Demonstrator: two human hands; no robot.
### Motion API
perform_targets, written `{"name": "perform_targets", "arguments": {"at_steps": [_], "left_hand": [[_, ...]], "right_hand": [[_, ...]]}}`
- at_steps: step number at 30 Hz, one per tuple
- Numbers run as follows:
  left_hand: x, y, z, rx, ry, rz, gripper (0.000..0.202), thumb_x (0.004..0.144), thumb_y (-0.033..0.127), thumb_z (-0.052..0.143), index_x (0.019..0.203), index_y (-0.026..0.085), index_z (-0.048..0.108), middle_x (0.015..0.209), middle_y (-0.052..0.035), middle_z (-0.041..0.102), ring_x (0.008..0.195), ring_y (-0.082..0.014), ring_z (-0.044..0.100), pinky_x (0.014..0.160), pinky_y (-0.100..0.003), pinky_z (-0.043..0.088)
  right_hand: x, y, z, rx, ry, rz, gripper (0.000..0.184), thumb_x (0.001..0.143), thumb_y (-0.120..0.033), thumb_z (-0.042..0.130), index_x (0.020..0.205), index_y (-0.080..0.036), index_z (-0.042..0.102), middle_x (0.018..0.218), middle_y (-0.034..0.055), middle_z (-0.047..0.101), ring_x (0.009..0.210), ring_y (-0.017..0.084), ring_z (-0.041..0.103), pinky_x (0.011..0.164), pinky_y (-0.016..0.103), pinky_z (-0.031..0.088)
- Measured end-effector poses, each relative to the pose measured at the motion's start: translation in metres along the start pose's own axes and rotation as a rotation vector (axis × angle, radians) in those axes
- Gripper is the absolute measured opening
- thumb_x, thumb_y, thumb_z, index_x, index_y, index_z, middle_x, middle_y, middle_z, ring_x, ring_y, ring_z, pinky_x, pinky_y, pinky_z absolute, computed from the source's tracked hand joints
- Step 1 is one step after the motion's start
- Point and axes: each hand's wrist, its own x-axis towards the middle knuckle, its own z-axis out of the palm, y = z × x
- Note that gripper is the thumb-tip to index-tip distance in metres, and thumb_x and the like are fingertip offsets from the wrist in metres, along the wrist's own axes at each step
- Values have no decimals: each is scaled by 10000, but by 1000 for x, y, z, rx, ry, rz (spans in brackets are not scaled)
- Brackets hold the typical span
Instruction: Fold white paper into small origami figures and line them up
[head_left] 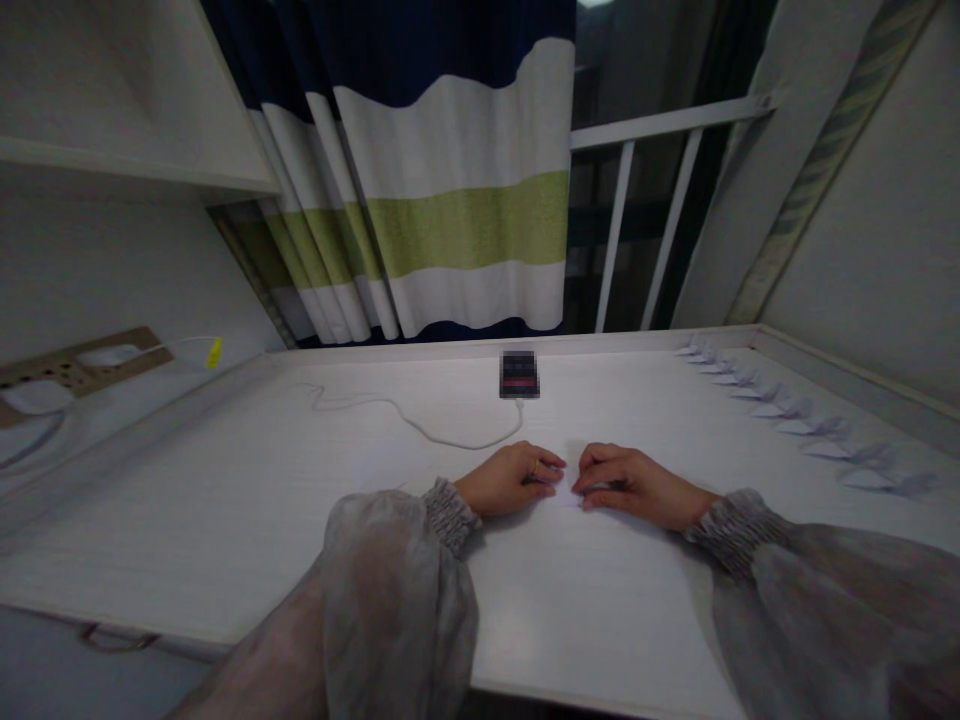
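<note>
A small piece of white paper [569, 490] lies on the white desk between my two hands, and much of it is covered by fingers. On its left side, my left hand [510, 480], with a ring on one finger, has its thumb and fingers closed at the paper's edge. My right hand [634, 484] pinches the paper's right side between thumb and fingertips. How the paper is folded is too small and pale to make out.
Several folded white paper cranes [812, 428] stand in a row along the desk's right side. Behind my hands a dark blurred device [519, 375] sits on a white cable [450, 441]. Pale paper [386, 462] lies left. A power strip [82, 370] is on the left wall.
</note>
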Motion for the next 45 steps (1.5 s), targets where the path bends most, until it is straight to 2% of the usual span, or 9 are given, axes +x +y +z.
{"name": "perform_targets", "arguments": {"at_steps": [6,11,16,20,28,31,35,38,45], "left_hand": [[0,-4,-1,41,-33,78,244,736,173,536,959,178,635,1147,-66,557,1030,-144,497,931,-259,332],[0,-2,-3,68,-53,82,252,726,156,540,962,166,628,1159,-76,546,1035,-149,497,914,-253,347],[0,0,-4,51,-58,96,262,716,127,540,961,149,630,1158,-92,543,1037,-167,499,918,-265,348],[1,-2,-4,67,-88,102,265,725,133,531,972,152,626,1189,-81,520,1049,-166,490,924,-255,340],[1,-8,-2,90,-92,148,251,726,136,526,955,140,629,1204,-95,505,1067,-188,474,942,-296,324],[1,-7,-2,48,-87,130,241,724,121,512,926,149,641,1203,-79,508,1063,-180,476,935,-282,328],[1,-8,0,-42,-40,55,220,784,216,463,868,162,658,1137,-45,556,991,-154,512,865,-256,379],[2,-8,2,-35,-16,71,243,784,310,482,847,168,669,1099,-42,576,941,-141,529,842,-241,385],[3,-9,1,-21,-13,69,235,701,314,602,882,178,663,1118,-51,574,989,-155,518,884,-257,368]], "right_hand": [[2,-2,0,72,-19,20,305,773,-417,506,831,-168,672,813,49,533,761,137,524,714,278,425],[4,-4,0,83,-11,24,313,819,-384,444,791,-150,650,784,49,534,726,130,519,681,266,424],[7,-6,5,-44,25,-51,282,860,-303,370,750,-148,578,756,55,530,732,139,494,708,285,411],[10,-8,9,-131,39,-51,248,864,-260,339,749,-149,528,747,62,523,717,150,474,689,295,414],[13,-14,16,-272,55,54,191,845,-208,349,738,-149,496,739,70,525,692,160,481,684,317,417],[14,-17,17,-304,61,89,170,835,-192,363,728,-153,491,726,66,528,677,156,490,671,309,421],[16,-20,17,-325,73,96,160,828,-185,376,718,-156,487,716,61,532,670,154,497,659,301,423],[16,-22,17,-330,78,103,166,831,-193,377,714,-151,488,711,65,533,662,156,496,650,301,423],[15,-20,19,-335,78,104,169,832,-194,376,731,-143,502,730,77,541,670,160,495,661,308,421]]}}
